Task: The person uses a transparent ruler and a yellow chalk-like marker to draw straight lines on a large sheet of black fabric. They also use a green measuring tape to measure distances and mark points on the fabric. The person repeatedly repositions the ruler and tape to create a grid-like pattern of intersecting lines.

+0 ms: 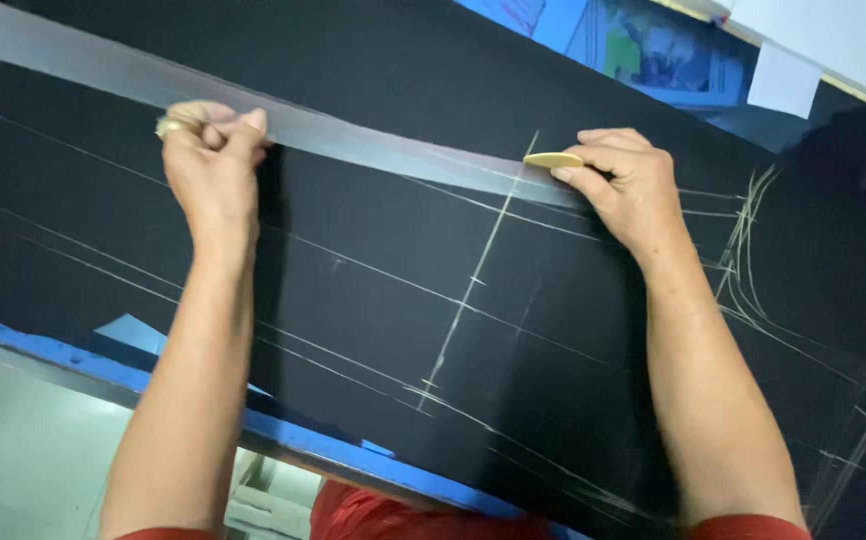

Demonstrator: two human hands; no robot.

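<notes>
While the left hand (208, 160) presses closed fingers on a long clear ruler (353, 135) lying across black fabric (373, 330), the right hand (628, 185), at the ruler's right end, pinches a yellow tailor's chalk (553, 160), both hands well apart above the blue-edged desk (43, 350).

The black cloth (373, 330) looks matt and finely woven, crossed by dusty, pale chalk lines (468, 290). The long clear plastic ruler (353, 135) is smooth and glossy, catching light. The flat yellow tailor's chalk (553, 160) looks dull and waxy. The blue-edged surface (43, 350) appears smooth.
</notes>
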